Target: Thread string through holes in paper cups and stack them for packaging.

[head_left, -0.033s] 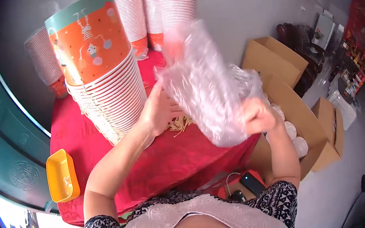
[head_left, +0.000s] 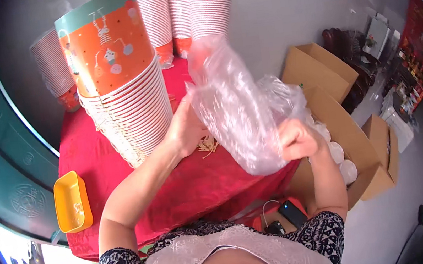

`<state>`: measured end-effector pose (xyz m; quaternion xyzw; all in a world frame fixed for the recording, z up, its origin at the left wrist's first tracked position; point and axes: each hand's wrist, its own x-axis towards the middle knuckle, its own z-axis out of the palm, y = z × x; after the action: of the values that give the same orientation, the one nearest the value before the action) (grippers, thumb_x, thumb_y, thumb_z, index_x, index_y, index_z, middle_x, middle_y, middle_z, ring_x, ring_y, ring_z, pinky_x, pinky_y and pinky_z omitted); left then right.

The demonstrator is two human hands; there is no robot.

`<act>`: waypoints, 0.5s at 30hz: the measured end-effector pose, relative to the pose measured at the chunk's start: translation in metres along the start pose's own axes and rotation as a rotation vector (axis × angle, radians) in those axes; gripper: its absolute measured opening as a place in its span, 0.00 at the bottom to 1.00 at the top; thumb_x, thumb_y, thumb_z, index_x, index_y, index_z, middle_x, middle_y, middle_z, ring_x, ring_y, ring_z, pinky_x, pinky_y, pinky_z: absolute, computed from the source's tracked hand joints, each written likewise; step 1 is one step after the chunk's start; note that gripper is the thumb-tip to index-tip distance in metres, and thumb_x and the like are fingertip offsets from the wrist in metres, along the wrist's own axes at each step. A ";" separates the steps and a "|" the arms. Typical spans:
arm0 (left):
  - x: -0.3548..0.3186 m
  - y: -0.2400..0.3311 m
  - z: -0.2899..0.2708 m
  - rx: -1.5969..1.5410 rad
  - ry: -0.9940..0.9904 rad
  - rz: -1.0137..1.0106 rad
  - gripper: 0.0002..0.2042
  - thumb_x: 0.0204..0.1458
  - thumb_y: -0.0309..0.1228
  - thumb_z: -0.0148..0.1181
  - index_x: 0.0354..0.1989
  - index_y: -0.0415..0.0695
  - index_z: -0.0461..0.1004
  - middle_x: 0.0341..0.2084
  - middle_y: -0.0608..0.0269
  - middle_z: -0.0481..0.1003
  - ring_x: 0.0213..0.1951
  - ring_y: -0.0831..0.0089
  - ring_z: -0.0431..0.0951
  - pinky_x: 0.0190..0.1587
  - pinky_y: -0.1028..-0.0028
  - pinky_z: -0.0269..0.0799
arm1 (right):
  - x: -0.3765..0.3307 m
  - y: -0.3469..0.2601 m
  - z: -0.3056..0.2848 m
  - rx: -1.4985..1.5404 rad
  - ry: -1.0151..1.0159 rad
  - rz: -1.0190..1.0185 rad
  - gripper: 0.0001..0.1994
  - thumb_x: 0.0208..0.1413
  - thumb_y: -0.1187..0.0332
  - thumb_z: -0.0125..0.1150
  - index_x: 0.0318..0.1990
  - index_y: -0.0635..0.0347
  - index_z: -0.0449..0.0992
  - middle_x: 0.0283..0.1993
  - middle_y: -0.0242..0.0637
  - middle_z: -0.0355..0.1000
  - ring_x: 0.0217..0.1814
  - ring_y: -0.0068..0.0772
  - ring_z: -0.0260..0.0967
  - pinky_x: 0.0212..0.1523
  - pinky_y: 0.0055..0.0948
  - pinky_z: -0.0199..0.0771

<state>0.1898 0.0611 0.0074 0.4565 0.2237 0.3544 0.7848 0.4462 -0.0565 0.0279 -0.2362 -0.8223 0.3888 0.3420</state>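
A clear plastic bag [head_left: 235, 113] is stretched between my two hands above the table. My left hand [head_left: 186, 129] pinches its left edge, with the fingertips partly behind the film. On the bag's lower right side, my right hand [head_left: 298, 138] is closed in a fist around the gathered plastic. Just left of my left hand stands a tall stack of paper buckets [head_left: 115, 75], rims down the side, the top one orange and teal with cartoon figures. Pale cord runs down the stack. A small bundle of tan strings [head_left: 207, 144] lies on the table beneath the bag.
Bagged stacks of paper buckets [head_left: 210, 11] stand at the back of the red-covered table [head_left: 168, 206]. A yellow tray [head_left: 72, 202] sits at the left edge. On the right, an open cardboard box [head_left: 350, 141] holds white round items. A black phone-like device [head_left: 291, 213] lies near my waist.
The bag has shifted slightly downward and its film hangs a little differently. Both hands keep their hold on it.
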 end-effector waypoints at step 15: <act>-0.017 -0.020 -0.001 0.295 -0.015 0.426 0.17 0.60 0.16 0.47 0.57 0.36 0.71 0.45 0.56 0.81 0.48 0.75 0.78 0.53 0.72 0.73 | -0.020 0.014 0.002 -0.627 0.869 0.356 0.18 0.56 0.71 0.58 0.54 0.66 0.74 0.29 0.40 0.75 0.36 0.35 0.73 0.41 0.31 0.73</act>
<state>0.1849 0.0420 -0.0101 0.6056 0.1659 0.4720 0.6188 0.4594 -0.0627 0.0082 -0.6000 -0.6296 0.0445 0.4916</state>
